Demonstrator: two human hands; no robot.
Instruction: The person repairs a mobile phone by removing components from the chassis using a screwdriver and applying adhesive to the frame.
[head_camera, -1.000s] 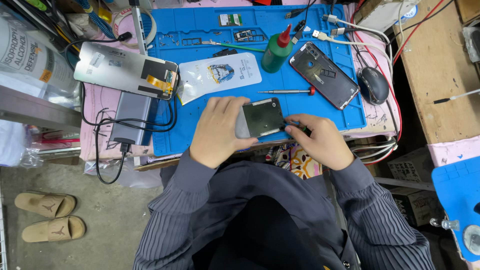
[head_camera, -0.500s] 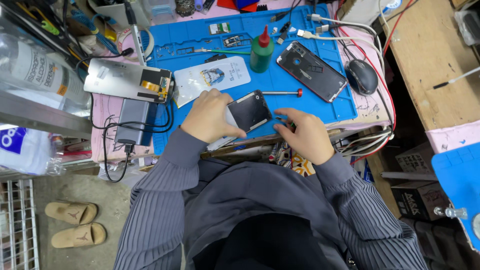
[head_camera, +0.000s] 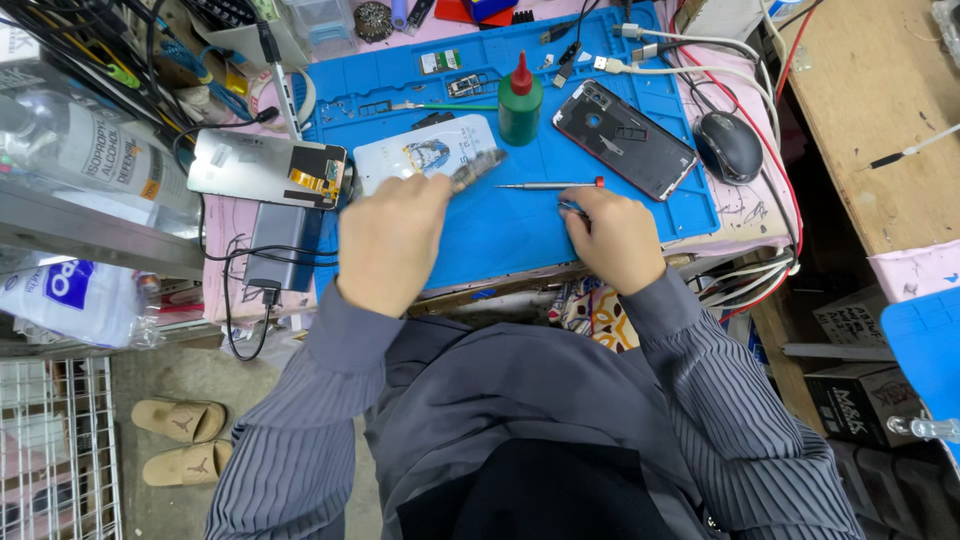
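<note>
While my left hand (head_camera: 388, 240) hovers over the left part of the blue silicone work mat (head_camera: 520, 225), its fingers are curled around a small dark slab-shaped part (head_camera: 476, 167) that sticks out past my fingertips, blurred, so I cannot tell exactly what it is. That part lies over the near right corner of a white card with a small picture on it (head_camera: 425, 158), which rests on the mat. My right hand (head_camera: 612, 235) sits on the mat to the right, fingers bent and pinched on something small and bluish (head_camera: 570, 207) at the fingertips; how tightly they close I cannot tell. Just beyond that hand lies a thin metal screwdriver with a red end (head_camera: 550, 185), flat on the mat and apart from my fingers. Farther off stands a green squeeze bottle with a red nozzle (head_camera: 520, 100), upright, and to its right a dark phone with its back panel opened (head_camera: 624, 138) lies tilted on the mat. A black computer mouse (head_camera: 729, 146) sits just off the mat's right edge. To the left, off the mat, a detached phone screen with an orange ribbon cable (head_camera: 268, 168) lies above a grey flat power bank (head_camera: 283, 245) with a black cable plugged into it.
</note>
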